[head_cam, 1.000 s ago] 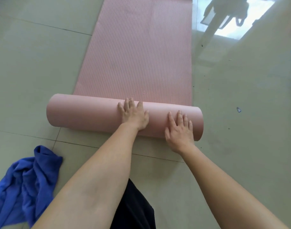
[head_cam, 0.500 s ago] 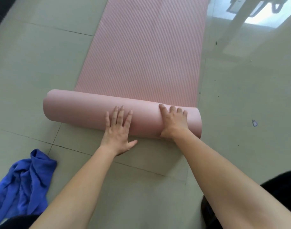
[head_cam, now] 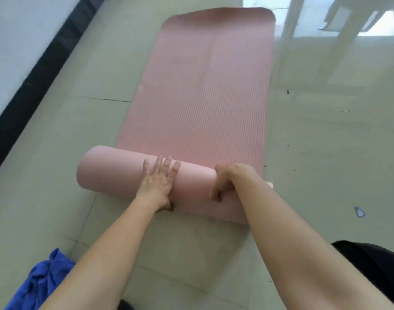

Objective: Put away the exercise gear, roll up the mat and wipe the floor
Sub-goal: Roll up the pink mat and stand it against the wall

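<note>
A pink ribbed exercise mat (head_cam: 202, 97) lies on the tiled floor, stretching away from me to its rounded far end. Its near end is rolled into a thick roll (head_cam: 111, 171) lying across my view. My left hand (head_cam: 158, 182) presses flat on the middle of the roll, fingers straight and spread. My right hand (head_cam: 225, 180) sits on the right part of the roll with its fingers curled against the near face; my forearm hides the roll's right end. A crumpled blue cloth (head_cam: 41, 280) lies on the floor at the bottom left.
A white wall with a black baseboard (head_cam: 35, 74) runs along the left. A small clear object (head_cam: 359, 211) lies on the tiles to the right of the roll. White furniture legs (head_cam: 290, 30) stand at the far right. My dark-clothed knee (head_cam: 374, 265) shows at bottom right.
The roll has moved farther along the mat and grown thicker. My left hand shifted up onto the roll; my right hand's fingers went from flat to curled. The far end of the mat came into view.
</note>
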